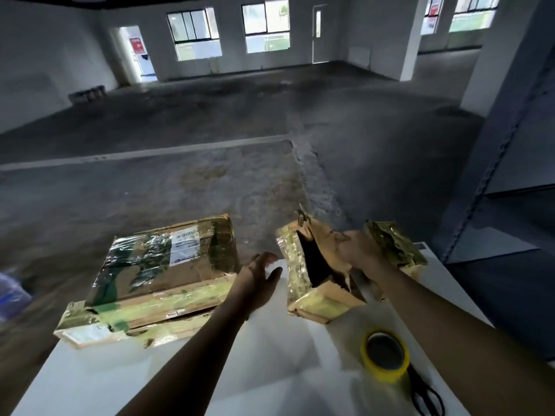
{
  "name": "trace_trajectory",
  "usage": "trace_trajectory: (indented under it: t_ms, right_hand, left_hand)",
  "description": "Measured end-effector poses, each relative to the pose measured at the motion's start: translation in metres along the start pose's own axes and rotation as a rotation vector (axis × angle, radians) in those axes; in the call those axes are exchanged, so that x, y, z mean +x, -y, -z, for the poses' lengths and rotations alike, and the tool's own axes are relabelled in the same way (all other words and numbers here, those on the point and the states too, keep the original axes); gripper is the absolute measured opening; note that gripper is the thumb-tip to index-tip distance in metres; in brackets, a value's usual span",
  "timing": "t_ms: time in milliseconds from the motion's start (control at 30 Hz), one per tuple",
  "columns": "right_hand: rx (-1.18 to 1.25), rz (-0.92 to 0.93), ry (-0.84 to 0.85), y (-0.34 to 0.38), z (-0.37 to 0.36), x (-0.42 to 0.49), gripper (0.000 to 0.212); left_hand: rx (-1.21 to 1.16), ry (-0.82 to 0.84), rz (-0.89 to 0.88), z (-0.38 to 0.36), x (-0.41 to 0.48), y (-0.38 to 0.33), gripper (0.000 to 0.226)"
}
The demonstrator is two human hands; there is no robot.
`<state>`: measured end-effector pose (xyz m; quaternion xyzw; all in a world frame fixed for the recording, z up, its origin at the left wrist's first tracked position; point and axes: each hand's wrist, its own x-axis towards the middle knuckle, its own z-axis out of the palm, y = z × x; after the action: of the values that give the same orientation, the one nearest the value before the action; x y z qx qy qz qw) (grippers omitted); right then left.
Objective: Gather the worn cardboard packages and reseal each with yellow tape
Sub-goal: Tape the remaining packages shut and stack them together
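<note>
White table (pixel 270 370); right hand (pixel 357 250) grips torn box (pixel 318 304), gap exposed for taping; left hand (pixel 258 280) released beside it; tape (pixel 387 375) waits near right

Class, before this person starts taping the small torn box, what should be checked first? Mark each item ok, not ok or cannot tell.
1. Yellow tape roll within reach on the white table: ok.
2. Scissors at hand beside the roll: ok.
3. Small torn package held steady: ok, the right hand grips its top flap.
4. Its opening closed for taping: not ok, a dark gap shows along the top.
5. Left hand free to fetch the tape: ok, open and holding nothing.
6. Loose end of the tape easy to find: cannot tell.
</note>
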<state>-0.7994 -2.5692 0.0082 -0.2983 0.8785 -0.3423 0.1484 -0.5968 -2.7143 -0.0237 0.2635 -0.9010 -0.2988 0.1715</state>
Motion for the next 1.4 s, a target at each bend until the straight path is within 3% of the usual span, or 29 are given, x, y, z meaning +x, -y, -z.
trace_trajectory:
  t_ms: [67, 200, 300, 433, 533, 633, 767, 967, 1067, 1167, 1233, 1333, 1400]
  right_hand:
    - [0.151, -0.106, 0.043, 0.002, -0.004, -0.017, 0.006]
    - [0.425, -0.158, 0.055, 0.008, -0.011, -0.062, 0.024]
    - [0.647, -0.175, 0.114, 0.012, -0.013, -0.098, 0.018]
    - [0.752, -0.180, 0.130, 0.021, -0.025, -0.140, 0.013]
    - [0.767, -0.176, 0.172, 0.026, -0.035, -0.159, 0.013]
    - [0.675, -0.168, 0.169, 0.029, -0.039, -0.167, 0.009]
    - [0.546, -0.129, 0.314, 0.030, -0.040, -0.171, 0.017]
    - [0.595, -0.144, 0.517, 0.025, -0.046, -0.172, 0.022]
    - [0.549, -0.156, 0.536, 0.019, -0.057, -0.168, 0.037]
    - [0.549, -0.131, 0.502, 0.012, -0.064, -0.161, 0.034]
    - [0.534, -0.083, 0.443, 0.004, -0.068, -0.156, 0.025]
    - [0.529, -0.013, 0.425, -0.006, -0.076, -0.151, 0.021]
    - [0.534, -0.001, 0.420, -0.008, -0.082, -0.150, 0.020]
  left_hand:
    - [-0.023, 0.040, 0.013, 0.000, -0.012, -0.003, 0.035]
    - [-0.036, 0.114, 0.067, -0.003, -0.043, 0.000, 0.049]
    - [-0.081, 0.170, 0.188, -0.007, -0.066, 0.001, 0.072]
    - [-0.115, 0.200, 0.389, -0.011, -0.085, 0.011, 0.103]
    - [-0.248, 0.194, 0.448, -0.010, -0.102, 0.017, 0.084]
    - [-0.157, 0.154, 0.390, -0.006, -0.117, 0.020, 0.072]
    - [0.023, 0.194, 0.338, -0.008, -0.131, 0.017, 0.071]
    - [0.070, 0.178, 0.363, -0.017, -0.144, 0.007, 0.062]
    - [0.060, 0.177, 0.340, -0.019, -0.143, 0.000, 0.061]
    - [0.067, 0.182, 0.310, -0.022, -0.140, -0.010, 0.052]
    - [-0.049, 0.179, 0.346, -0.022, -0.135, -0.016, 0.049]
    - [-0.459, 0.214, 0.414, -0.016, -0.133, -0.035, 0.060]
    - [-0.487, 0.248, 0.439, -0.013, -0.134, -0.044, 0.068]
